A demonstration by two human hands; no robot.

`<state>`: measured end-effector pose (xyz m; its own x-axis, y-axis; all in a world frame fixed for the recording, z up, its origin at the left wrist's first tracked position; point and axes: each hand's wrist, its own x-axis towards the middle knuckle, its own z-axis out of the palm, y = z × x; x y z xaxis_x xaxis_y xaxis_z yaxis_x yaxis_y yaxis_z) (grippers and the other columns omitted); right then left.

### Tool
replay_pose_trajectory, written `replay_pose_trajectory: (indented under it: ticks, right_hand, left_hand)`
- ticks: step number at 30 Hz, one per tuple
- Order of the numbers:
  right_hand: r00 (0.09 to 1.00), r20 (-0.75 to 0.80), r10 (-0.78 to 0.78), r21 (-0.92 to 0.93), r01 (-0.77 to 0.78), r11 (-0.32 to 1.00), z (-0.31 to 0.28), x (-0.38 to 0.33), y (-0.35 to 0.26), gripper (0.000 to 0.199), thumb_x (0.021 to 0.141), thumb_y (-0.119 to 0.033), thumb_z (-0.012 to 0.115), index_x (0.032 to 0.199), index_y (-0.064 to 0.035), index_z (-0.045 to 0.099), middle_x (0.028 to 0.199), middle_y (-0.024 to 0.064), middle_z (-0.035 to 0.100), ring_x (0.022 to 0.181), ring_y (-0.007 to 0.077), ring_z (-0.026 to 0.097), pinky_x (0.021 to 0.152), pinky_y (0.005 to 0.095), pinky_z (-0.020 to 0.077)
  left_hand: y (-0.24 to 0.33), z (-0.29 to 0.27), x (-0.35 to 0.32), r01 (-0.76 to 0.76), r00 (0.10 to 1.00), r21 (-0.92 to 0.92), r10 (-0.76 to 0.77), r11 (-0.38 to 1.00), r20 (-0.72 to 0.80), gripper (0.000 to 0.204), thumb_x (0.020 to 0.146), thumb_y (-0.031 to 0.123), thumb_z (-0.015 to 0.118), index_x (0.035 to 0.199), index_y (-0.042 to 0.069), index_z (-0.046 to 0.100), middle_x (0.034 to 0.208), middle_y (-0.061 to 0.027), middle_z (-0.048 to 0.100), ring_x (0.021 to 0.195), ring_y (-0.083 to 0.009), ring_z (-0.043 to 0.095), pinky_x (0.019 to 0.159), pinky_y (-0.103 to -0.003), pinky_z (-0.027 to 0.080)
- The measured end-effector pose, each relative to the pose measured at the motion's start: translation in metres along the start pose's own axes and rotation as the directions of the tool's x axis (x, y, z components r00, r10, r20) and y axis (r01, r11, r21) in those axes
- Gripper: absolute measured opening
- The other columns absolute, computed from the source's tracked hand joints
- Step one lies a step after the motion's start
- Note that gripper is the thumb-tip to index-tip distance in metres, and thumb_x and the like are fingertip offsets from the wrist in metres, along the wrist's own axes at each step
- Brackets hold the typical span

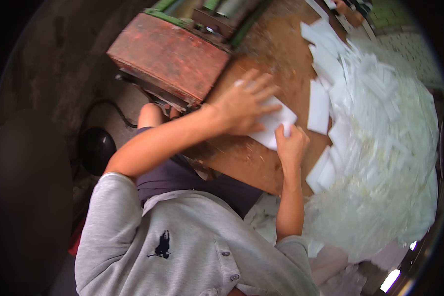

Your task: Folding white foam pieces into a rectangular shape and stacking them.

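Over the table (pixel 246 155), the sheet (pixel 271 130) sits between the machine (pixel 171 58), left, and the heaped pieces (pixel 319 106), right.

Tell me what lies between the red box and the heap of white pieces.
In the head view: brown tabletop, a white sheet gripped by the right hand, and the left hand spread over it.

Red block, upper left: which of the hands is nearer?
Left. Left hand is spread over the white sheet, right of the red block; right hand holds the sheet's right end, farther off.
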<state>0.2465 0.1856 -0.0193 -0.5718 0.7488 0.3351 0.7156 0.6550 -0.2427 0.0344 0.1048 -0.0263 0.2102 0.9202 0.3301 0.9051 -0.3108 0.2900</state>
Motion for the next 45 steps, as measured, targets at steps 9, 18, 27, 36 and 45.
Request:
replay_pose_trajectory:
  ticks: [9, 18, 27, 36, 45]
  right_hand:
    - [0.996, -0.058, 0.067, 0.174, -0.056, 0.983, 0.007, 0.005, 0.006, 0.023, 0.080, -0.016, 0.071, 0.074, 0.0056, 0.067, 0.071, 0.0251, 0.062, 0.068, 0.0440, 0.062, 0.065, 0.0512, 0.0498]
    - [0.879, -0.326, 0.347, 0.933, 0.239, 0.268, -0.188, -0.111, 0.136, 0.043, 0.095, -0.034, 0.059, 0.120, 0.0001, 0.062, 0.088, 0.0082, 0.061, 0.064, 0.0122, 0.055, 0.052, 0.0252, 0.0470]
    - [0.741, -0.411, 0.531, 0.603, -0.216, 0.768, -0.258, -0.040, 0.210, 0.049, 0.093, -0.028, 0.069, 0.130, 0.0033, 0.059, 0.098, 0.0151, 0.068, 0.082, 0.0202, 0.068, 0.075, 0.0321, 0.0556]
    - [0.854, -0.486, 0.183, -0.315, -0.367, 0.875, -0.238, 0.055, 0.380, 0.068, 0.085, -0.029, 0.073, 0.141, 0.0005, 0.049, 0.127, 0.0268, 0.061, 0.118, 0.0406, 0.058, 0.104, 0.0440, 0.0454]
    - [0.862, -0.325, 0.389, -0.257, -0.476, 0.841, -0.252, 0.066, 0.386, 0.048, 0.082, -0.026, 0.071, 0.125, -0.0032, 0.066, 0.103, 0.0210, 0.071, 0.101, 0.0362, 0.067, 0.089, 0.0433, 0.0521]
  left_hand:
    - [-0.012, -0.003, 0.007, -0.086, 0.996, 0.002, 0.086, 0.996, -0.004, 0.078, 0.086, 0.060, 0.063, 0.152, 0.023, 0.042, 0.159, -0.0147, 0.034, 0.149, -0.0357, 0.026, 0.122, -0.054, 0.013]
    - [0.019, 0.022, 0.069, 0.090, 0.988, -0.341, -0.127, 0.936, -0.087, 0.073, 0.093, 0.040, 0.064, 0.154, 0.014, 0.034, 0.154, -0.0258, 0.035, 0.143, -0.0474, 0.029, 0.119, -0.051, 0.026]
    - [0.109, 0.105, 0.200, 0.094, 0.965, 0.073, -0.108, 0.993, 0.239, 0.094, 0.079, 0.053, 0.074, 0.157, 0.028, 0.028, 0.164, -0.0166, 0.016, 0.149, -0.0489, 0.008, 0.102, -0.078, 0.028]
    - [0.046, 0.119, 0.123, -0.373, 0.927, 0.353, 0.363, 0.858, 0.098, 0.051, 0.099, 0.022, 0.043, 0.148, 0.009, 0.041, 0.151, -0.0215, 0.040, 0.138, -0.0459, 0.039, 0.109, -0.063, 0.037]
    - [0.038, -0.001, 0.023, -0.147, 0.983, 0.048, 0.141, 0.988, 0.117, 0.049, 0.093, 0.039, 0.058, 0.130, 0.006, 0.060, 0.151, -0.0274, 0.036, 0.143, -0.0487, 0.030, 0.118, -0.058, 0.023]
